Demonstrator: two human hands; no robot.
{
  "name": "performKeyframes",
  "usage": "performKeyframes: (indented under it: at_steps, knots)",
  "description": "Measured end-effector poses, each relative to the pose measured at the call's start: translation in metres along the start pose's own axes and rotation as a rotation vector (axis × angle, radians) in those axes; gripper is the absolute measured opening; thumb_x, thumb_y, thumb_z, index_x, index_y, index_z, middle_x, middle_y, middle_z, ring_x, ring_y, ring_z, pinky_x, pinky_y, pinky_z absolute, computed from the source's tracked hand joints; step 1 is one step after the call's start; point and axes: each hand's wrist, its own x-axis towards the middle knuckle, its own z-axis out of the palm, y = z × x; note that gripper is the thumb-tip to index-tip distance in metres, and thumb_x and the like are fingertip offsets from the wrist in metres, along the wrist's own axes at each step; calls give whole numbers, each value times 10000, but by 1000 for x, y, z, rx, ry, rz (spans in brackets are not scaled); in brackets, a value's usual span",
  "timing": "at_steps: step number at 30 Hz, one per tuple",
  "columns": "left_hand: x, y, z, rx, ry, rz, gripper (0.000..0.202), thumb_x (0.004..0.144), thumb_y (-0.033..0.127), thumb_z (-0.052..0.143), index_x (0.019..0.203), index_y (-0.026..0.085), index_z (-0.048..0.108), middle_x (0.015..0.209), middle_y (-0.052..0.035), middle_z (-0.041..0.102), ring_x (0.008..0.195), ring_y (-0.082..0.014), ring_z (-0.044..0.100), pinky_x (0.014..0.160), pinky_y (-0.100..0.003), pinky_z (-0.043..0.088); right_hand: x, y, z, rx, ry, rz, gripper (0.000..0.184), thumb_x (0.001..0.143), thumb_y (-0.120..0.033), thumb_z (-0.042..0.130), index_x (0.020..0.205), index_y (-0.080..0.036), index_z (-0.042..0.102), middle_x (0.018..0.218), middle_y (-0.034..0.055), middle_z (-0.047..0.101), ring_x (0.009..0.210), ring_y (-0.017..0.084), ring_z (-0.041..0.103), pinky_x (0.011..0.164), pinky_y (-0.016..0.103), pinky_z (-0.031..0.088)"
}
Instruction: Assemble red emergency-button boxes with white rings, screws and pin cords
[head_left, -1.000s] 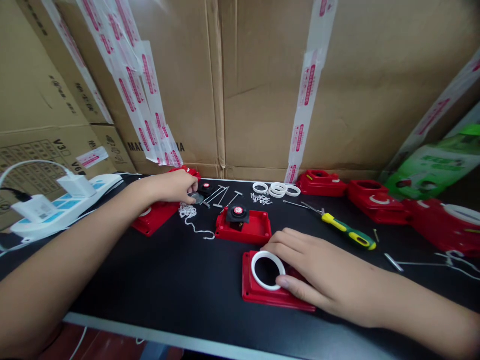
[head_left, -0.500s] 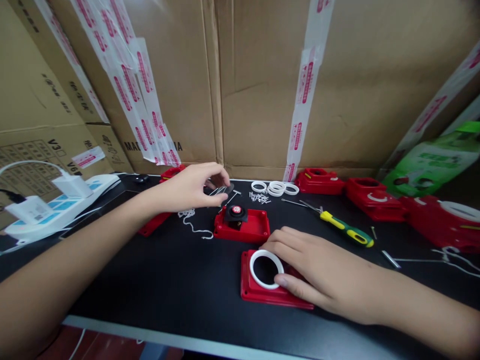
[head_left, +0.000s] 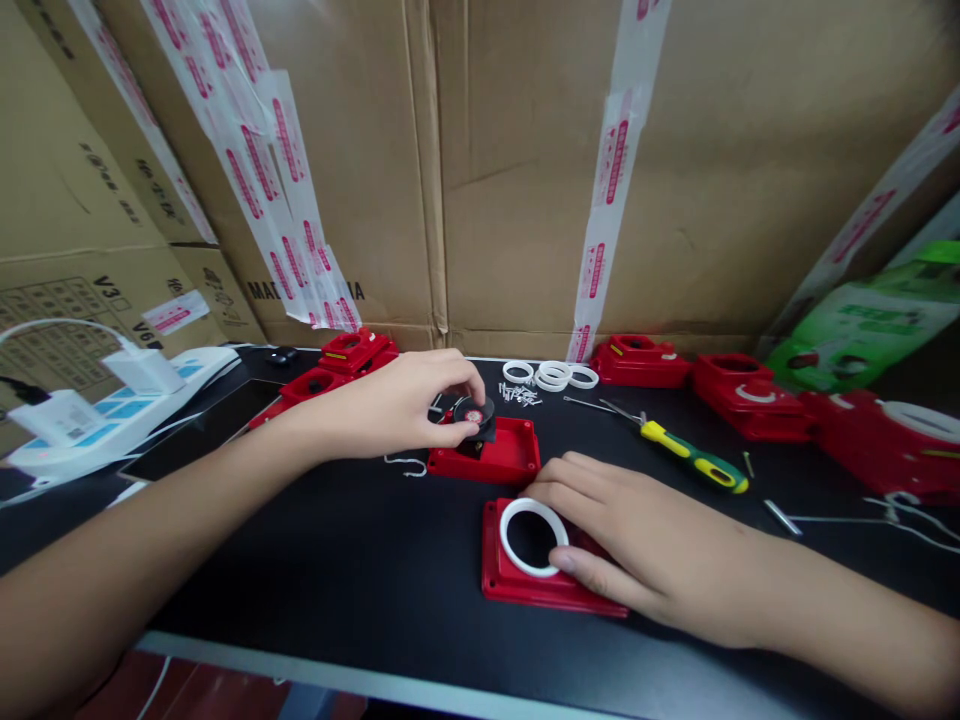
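My left hand [head_left: 405, 405] is pinched on a small dark disc [head_left: 474, 412] held over a red plastic housing [head_left: 499, 455] in the middle of the black table. My right hand [head_left: 622, 535] lies flat on a second red housing [head_left: 517, 580] nearer to me. Its thumb and fingers rest beside the white ring [head_left: 531, 537] seated in that housing. The disc hides the black round part with a red centre that sits in the first housing.
White rings [head_left: 551, 376] and small screws [head_left: 519, 395] lie at the back. A yellow-green screwdriver [head_left: 694, 465] lies right of them, with more red housings [head_left: 742, 395] beyond. Red housings [head_left: 352, 352] and a white power strip [head_left: 112, 415] are at left. Cardboard boxes stand behind.
My left hand has come from the back left of the table, carrying a dark disc, to the red housing in the middle. My right hand has stayed still.
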Motion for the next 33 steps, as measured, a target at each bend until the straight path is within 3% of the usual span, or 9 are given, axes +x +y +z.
performKeyframes:
  at_steps: [12,33]
  knots:
    - [0,-2,6,22,-47,-1,86,959,237,715,1041,221,695,1071,-29,708,976,-207,675,882,-322,511,-1,0,0,-6,20,-5,355,1101,-421,476,1339,-222,648,1283,110,684,1111,295,623,1008,492,511]
    - [-1,-2,2,32,-33,-23,168,972,325,705,1108,226,698,1149,-48,716,1030,-226,683,895,-330,524,1,0,0,-3,33,-17,359,1101,-421,481,1336,-211,654,1278,126,692,1095,294,631,997,481,516]
